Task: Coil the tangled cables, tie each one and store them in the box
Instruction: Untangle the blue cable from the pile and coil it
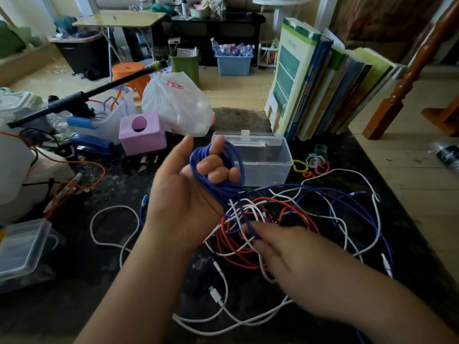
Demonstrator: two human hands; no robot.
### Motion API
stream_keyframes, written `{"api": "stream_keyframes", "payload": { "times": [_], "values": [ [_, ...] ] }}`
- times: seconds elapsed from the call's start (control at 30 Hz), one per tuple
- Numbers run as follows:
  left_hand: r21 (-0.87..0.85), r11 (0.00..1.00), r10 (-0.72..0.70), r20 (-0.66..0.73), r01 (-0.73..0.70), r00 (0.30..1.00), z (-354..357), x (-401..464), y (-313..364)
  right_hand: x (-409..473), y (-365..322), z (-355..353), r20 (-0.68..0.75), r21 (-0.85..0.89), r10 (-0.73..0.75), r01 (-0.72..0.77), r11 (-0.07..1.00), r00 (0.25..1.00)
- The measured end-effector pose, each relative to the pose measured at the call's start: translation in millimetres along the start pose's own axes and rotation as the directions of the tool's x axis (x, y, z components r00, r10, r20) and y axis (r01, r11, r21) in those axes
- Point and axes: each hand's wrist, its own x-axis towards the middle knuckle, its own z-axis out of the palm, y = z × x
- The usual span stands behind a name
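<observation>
Two bare hands work above a dark bench strewn with a tangle of white, red and blue cables. Behind the tangle stands a clear plastic box, open. The left hand is raised, its fingers curled shut on a blue cable coil. The right hand pinches the coil's loose blue strand over the tangle. Coloured ties lie right of the box.

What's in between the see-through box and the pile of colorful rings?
Nothing: the head view shows only bare dark tabletop between the clear box and the colorful rings.
</observation>
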Motion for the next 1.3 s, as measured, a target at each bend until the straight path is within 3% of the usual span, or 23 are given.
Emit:
{"api": "stream_keyframes", "payload": {
  "times": [0.13, 0.2, 0.3, 0.37, 0.47, 0.53, 0.63, 0.7, 0.73, 0.77, 0.8, 0.9, 1.03, 1.17, 1.3],
  "values": [
    [0.137, 0.986, 0.112, -0.102, -0.097, 0.988, -1.7, 2.5, 3.6, -6.9, -37.6, -2.3, 0.193, -0.060, 0.014, -0.002, 0.998, 0.981],
    [0.261, 0.962, 0.121, -0.146, -0.080, 0.982, 2.2, 4.6, 0.7, -11.1, -48.0, -9.4, 0.193, -0.141, -0.011, 0.039, 0.989, 0.981],
    [0.504, 0.863, 0.093, -0.216, 0.029, 0.972, 13.8, 6.2, -12.0, -16.8, -51.5, -21.1, -0.070, -0.343, -0.197, 0.162, 0.925, 0.978],
    [0.614, 0.778, 0.027, -0.239, 0.129, 0.971, 21.7, 6.0, -22.8, -19.6, -45.6, -29.4, -0.270, -0.435, -0.324, 0.185, 0.881, 0.907],
    [0.679, 0.683, -0.098, -0.280, 0.269, 0.955, 26.0, 8.0, -35.5, -16.9, -22.0, -39.4, -0.414, -0.452, -0.410, 0.208, 0.867, 0.813],
    [0.660, 0.729, -0.134, -0.121, 0.181, 0.984, 19.9, -1.7, -41.8, -12.8, -9.8, -46.5, -0.495, -0.437, -0.409, 0.187, 0.880, 0.767],
    [0.774, 0.626, -0.138, -0.009, 0.094, 0.990, 29.6, -5.0, -43.5, -4.8, 6.1, -47.2, -0.593, -0.338, -0.327, 0.141, 0.930, 0.736],
    [0.766, 0.596, -0.277, -0.088, 0.243, 0.957, 18.9, 1.4, -57.2, 1.4, 16.8, -43.1, -0.621, -0.210, -0.245, 0.143, 0.967, 0.744],
    [0.806, 0.489, -0.342, -0.176, 0.334, 0.923, 18.3, 2.2, -60.2, 4.3, 20.9, -40.2, -0.630, -0.103, -0.193, 0.165, 0.981, 0.752],
    [0.872, 0.387, -0.374, -0.150, 0.300, 0.915, 15.8, -0.7, -59.5, 6.7, 23.2, -37.0, -0.629, 0.024, -0.132, 0.189, 0.982, 0.766],
    [0.901, 0.345, -0.387, -0.119, 0.264, 0.914, 10.2, -5.9, -57.4, 9.0, 24.7, -33.2, -0.614, 0.136, -0.075, 0.200, 0.970, 0.786],
    [0.895, 0.367, -0.340, -0.124, 0.253, 0.932, 7.8, -11.0, -55.7, 13.4, 27.2, -20.6, -0.531, 0.355, 0.038, 0.182, 0.917, 0.847],
    [0.879, 0.420, -0.325, -0.085, 0.225, 0.942, 12.2, -12.2, -53.7, 11.9, 20.5, -6.5, -0.349, 0.736, 0.110, 0.199, 0.647, 0.931],
    [0.872, 0.453, -0.268, -0.064, 0.185, 0.961, 12.7, -10.8, -56.6, 15.8, 12.9, 9.7, -0.358, 0.859, 0.322, 0.174, 0.481, 0.877],
    [0.836, 0.510, -0.226, -0.098, 0.203, 0.969, 16.4, -11.2, -69.2, 24.1, 10.2, 26.0, -0.218, 0.957, 0.521, 0.076, 0.280, 0.825]
  ]
}}
